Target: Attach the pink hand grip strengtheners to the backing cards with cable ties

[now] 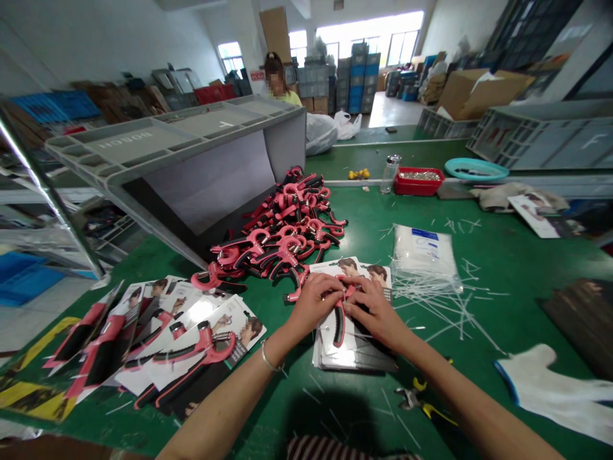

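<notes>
A red-and-black hand grip strengthener (pixel 340 326) lies on the top card of a stack of printed cards (pixel 330 358) in front of me. My left hand (pixel 313 306) has its fingers closed on the strengthener's upper end. My right hand (pixel 376 313) pinches at the same end from the other side, its fingertips close to the left ones. What lies right between the fingertips is hidden. A large heap of loose strengtheners (pixel 287 233) lies just beyond my hands. To the left, several strengtheners sit on cards (pixel 249 329), overlapping each other.
A tipped grey crate (pixel 182 140) opens toward the heap. On the right are a bag of white cable ties (pixel 424 249), loose ties (pixel 445 303), yellow-handled pliers (pixel 421 402) and a white glove (pixel 541 377). Farther back stand a red tray (pixel 419 186), a glass jar (pixel 389 176) and a person (pixel 282 86).
</notes>
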Motion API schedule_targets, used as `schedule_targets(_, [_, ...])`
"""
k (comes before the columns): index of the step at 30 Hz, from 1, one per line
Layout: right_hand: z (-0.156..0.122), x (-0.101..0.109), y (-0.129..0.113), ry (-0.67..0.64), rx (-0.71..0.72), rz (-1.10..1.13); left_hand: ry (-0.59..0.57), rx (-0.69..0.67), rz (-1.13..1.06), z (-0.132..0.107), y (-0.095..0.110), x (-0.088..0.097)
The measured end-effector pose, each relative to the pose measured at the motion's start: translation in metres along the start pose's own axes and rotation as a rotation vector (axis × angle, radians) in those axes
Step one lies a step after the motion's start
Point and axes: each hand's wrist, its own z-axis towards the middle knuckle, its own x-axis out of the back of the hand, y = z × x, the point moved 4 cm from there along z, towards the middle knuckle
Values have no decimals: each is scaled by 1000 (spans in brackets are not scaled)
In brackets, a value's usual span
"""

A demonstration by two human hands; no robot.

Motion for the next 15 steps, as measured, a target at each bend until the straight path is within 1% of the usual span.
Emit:
schedule_targets(2, [1, 0, 1, 25, -12, 16, -29, -25, 30, -1, 2, 1])
schedule_targets(4, [3, 0, 3, 63, -31, 28, -90, -30, 37, -1, 3, 2])
schedule_targets(7, [6, -1, 5, 97, -49, 24, -135, 61, -23, 3, 2, 6])
schedule_targets(9, [7, -2, 6, 111, -39, 16, -104, 123, -45, 8, 5, 10])
schedule_targets(10, [7, -3, 6, 117, -33, 9, -75, 129, -30, 10, 8, 12])
schedule_targets(13, [7, -4, 4, 168, -33, -33, 7, 60, 114, 8, 27, 10])
schedule_targets(15, [8, -4, 1, 227, -45, -62, 17, -21, 250, -2, 40, 0])
